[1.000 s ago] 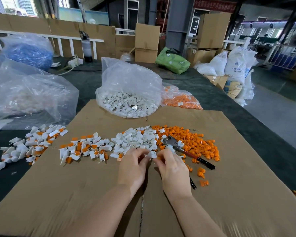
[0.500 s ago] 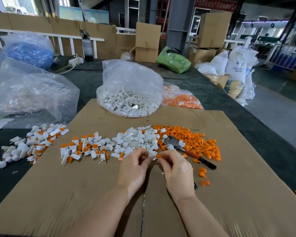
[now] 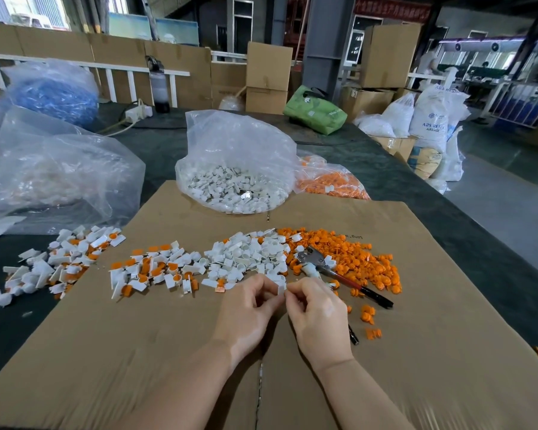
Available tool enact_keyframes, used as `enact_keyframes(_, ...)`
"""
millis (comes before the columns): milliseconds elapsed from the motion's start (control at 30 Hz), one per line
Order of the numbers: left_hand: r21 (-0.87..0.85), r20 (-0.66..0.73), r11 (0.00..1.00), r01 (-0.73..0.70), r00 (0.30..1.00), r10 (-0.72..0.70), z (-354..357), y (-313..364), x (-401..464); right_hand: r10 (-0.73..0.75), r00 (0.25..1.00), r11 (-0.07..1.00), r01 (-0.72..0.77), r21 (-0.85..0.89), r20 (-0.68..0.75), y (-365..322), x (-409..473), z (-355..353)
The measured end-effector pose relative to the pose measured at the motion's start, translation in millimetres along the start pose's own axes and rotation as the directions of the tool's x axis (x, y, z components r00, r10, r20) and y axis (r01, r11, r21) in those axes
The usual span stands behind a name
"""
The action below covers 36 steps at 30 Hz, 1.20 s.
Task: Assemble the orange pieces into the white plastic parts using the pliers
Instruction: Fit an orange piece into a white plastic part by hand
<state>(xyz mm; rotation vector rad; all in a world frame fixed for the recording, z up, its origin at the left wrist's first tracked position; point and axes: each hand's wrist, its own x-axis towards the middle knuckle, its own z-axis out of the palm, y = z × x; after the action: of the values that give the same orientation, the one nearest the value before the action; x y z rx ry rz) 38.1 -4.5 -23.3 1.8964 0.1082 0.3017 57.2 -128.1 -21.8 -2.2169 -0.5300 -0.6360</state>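
Left hand (image 3: 246, 315) pinching a small white part (image 3: 281, 287), right hand (image 3: 319, 318) fingers curled against it, contents unclear; pliers (image 3: 333, 271) lying just right, on orange pieces (image 3: 354, 259)

Both hands met at the centre of a flattened brown cardboard sheet (image 3: 432, 352). The left hand (image 3: 246, 311) pinched a small white plastic part (image 3: 281, 287) between thumb and fingers; the right hand (image 3: 319, 315), fingers curled, touched the same part at its fingertips. Metal pliers with dark handles (image 3: 339, 273) lay unheld just beyond the right hand, on a loose heap of orange plastic pieces (image 3: 361, 259). A pile of white plastic parts (image 3: 249, 252) adjoined that heap. Further left lay assembled white-and-orange parts (image 3: 156, 270). A clear plastic bag of white parts (image 3: 236, 169) stood behind.
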Motion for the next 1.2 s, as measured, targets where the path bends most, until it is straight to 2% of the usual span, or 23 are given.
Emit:
enact_keyframes(167, -0.053, -0.029, 0.997, 0.058, 0.998, -0.059, -0.2, -0.5, 2.7, 0.028, 0.999, 0.997, -0.03, 0.077, 0.017, 1.7, 0.2, 0.4)
enact_keyframes(267, -0.185, -0.037, 0.978, 0.099, 0.994, -0.107, -2.3, -1.8, 3.9, 0.044, 0.998, 0.993, -0.04, 0.107, -0.036, 0.9, 0.9, -0.9)
enact_keyframes(367, -0.254, -0.012, 0.96, 0.118, 0.992, -0.125, -4.3, -3.7, 4.1, 0.019, 0.999, 0.996, -0.016, 0.091, -0.028, 1.1, 0.7, -0.8)
enact_keyframes(800, -0.213, 0.015, 0.974, 0.081, 0.997, -0.079, -5.4, -4.0, 2.7, -0.05, 0.996, 0.993, 0.042, 0.115, 0.071, -0.7, 1.3, -3.3)
enact_keyframes(1200, -0.263, 0.009, 0.96, 0.098, 0.995, -0.099, -4.2, -3.0, 1.9, -0.049, 0.997, 0.992, 0.041, 0.122, 0.062, -0.7, 1.9, -3.2)
